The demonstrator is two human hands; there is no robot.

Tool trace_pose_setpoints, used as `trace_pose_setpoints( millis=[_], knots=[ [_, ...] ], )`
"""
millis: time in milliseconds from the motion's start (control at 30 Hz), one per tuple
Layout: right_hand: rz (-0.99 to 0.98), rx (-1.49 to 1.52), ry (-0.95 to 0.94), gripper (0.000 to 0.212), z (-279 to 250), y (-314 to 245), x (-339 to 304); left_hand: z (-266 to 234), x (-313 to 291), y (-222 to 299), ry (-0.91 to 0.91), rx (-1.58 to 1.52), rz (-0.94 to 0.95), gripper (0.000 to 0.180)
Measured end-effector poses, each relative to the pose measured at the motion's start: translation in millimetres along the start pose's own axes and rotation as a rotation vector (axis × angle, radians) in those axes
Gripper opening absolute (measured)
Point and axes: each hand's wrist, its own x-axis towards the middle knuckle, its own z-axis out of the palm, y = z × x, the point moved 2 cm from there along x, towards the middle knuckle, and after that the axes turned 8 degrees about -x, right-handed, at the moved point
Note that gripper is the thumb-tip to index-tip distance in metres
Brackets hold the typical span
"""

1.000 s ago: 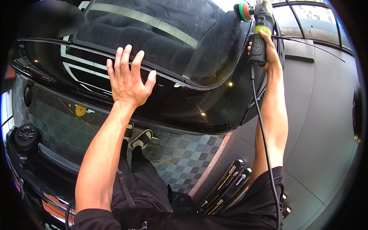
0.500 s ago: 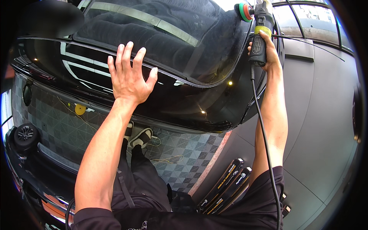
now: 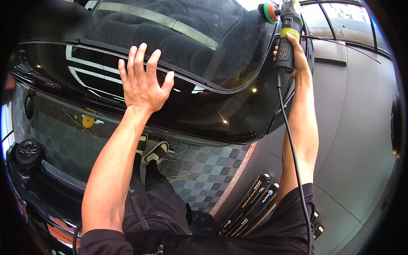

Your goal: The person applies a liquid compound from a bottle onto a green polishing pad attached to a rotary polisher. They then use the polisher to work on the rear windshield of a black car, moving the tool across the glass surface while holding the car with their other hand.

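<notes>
My right hand [image 3: 297, 55] is wrapped round the grip of a black and yellow-banded power polisher [image 3: 290, 26], out at the far right of a glossy black car [image 3: 187, 114]. The polisher's round green and red pad [image 3: 270, 13] is at the edge of a dark, smeared panel [image 3: 178, 46]; whether it touches is hard to tell. A black power cord [image 3: 288, 131] runs from the tool down along my right arm. My left hand [image 3: 144, 83] rests palm down, fingers spread and empty, on the car body, its fingertips reaching over the seam beside that panel.
Below the car lies a grey checkered tile floor [image 3: 212, 165], with a thin cord and a yellow disc [image 3: 88, 121]. Long dark boxes [image 3: 250, 204] stand near my right side. Another dark vehicle with a wheel [image 3: 29, 154] is behind at left. Grey flooring [image 3: 340, 140] stretches right.
The polisher and my right hand have shifted very slightly left and up in the picture. My left hand stays spread on the car, nearly unchanged.
</notes>
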Motion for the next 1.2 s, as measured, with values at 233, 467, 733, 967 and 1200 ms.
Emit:
trace_pose_setpoints(
  millis=[233,467,733,967,1200],
  knots=[
    [-0.009,-0.003,0.017,0.057,3.2,0.5,-6.1,-1.3,-0.4,-1.4,0.014,-0.003,-0.003,0.065],
    [-0.005,0.02,-0.008,0.055,6.2,1.7,-7.9,-1.8,0.4,0.4,0.023,-0.003,0.002,0.065],
    [0.0,0.011,-0.006,0.054,7.7,3.1,-12.4,-1.0,0.7,0.5,0.03,-0.017,-0.002,0.065],
    [0.019,0.002,0.02,0.055,9.6,6.6,-20.2,-1.1,0.5,-0.7,0.04,-0.008,0.001,0.065],
    [0.029,0.013,0.018,0.055,11.5,9.9,-28.4,0.0,2.4,-0.2,0.051,-0.014,0.003,0.064]
  ],
)
